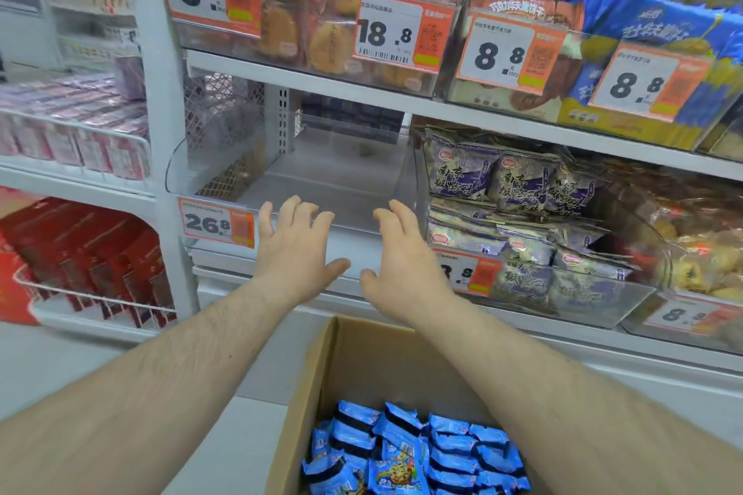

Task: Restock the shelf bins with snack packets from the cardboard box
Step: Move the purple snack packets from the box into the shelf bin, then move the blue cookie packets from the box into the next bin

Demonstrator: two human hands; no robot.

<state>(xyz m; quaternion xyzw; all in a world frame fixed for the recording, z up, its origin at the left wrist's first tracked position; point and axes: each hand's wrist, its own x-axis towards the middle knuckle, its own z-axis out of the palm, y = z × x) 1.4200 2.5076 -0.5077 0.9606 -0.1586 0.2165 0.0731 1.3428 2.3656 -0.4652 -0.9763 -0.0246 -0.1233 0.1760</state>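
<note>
The white shelf (362,253) carries a clear bin (225,173) with nothing visible inside, and just beside it a bin of purple snack packets (522,189).

The clear bin (289,173) on the middle shelf is seen open at the top, with free room above its bare floor up to the underside of the upper shelf (402,100). Its front lip is met by the fingertips of the left hand (295,249) and right hand (406,265), both spread and holding nothing. Passage to the right is blocked by a bin of purple packets (518,189). Below, the cardboard box (362,358) is left open, blue packets (414,450) lying uncovered and reachable.
</note>
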